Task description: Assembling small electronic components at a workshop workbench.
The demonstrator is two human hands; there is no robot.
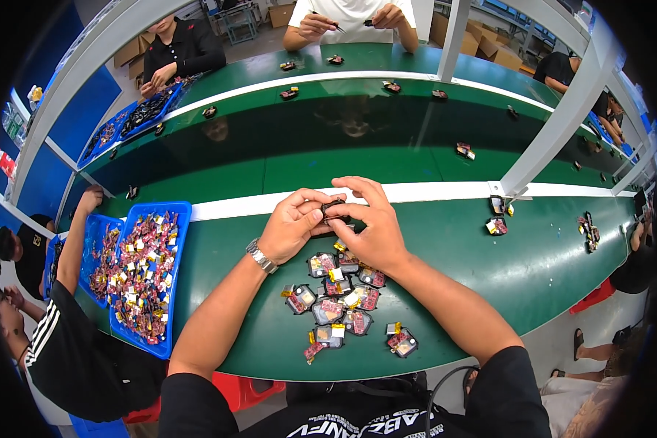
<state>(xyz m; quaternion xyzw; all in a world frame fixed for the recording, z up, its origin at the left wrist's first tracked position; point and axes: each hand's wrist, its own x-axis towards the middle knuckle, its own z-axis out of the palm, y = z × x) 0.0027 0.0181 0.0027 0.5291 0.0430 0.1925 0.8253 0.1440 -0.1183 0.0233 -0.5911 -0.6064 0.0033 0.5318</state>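
Observation:
Above the near green work surface [489, 292], both my hands meet around a small black plastic casing [333, 210]. My left hand [290, 228], with a metal watch [260, 257] at its wrist, pinches the casing from the left. From the right, my right hand [376, 230] closes on it with thumb and fingertips, one finger lifted. The fingers cover much of the casing, so its inside cannot be made out. Just below my hands lies a cluster of black casings [328, 310] fitted with red circuit boards and silver and yellow parts. One similar unit [401, 341] lies apart, to the right.
On the left, a blue tray [177, 270] holds many small red boards. A white rail [241, 204] separates my surface from the dark conveyor belt [285, 135], where scattered units lie. A grey frame post [562, 109] stands at right. Co-workers sit across and at left.

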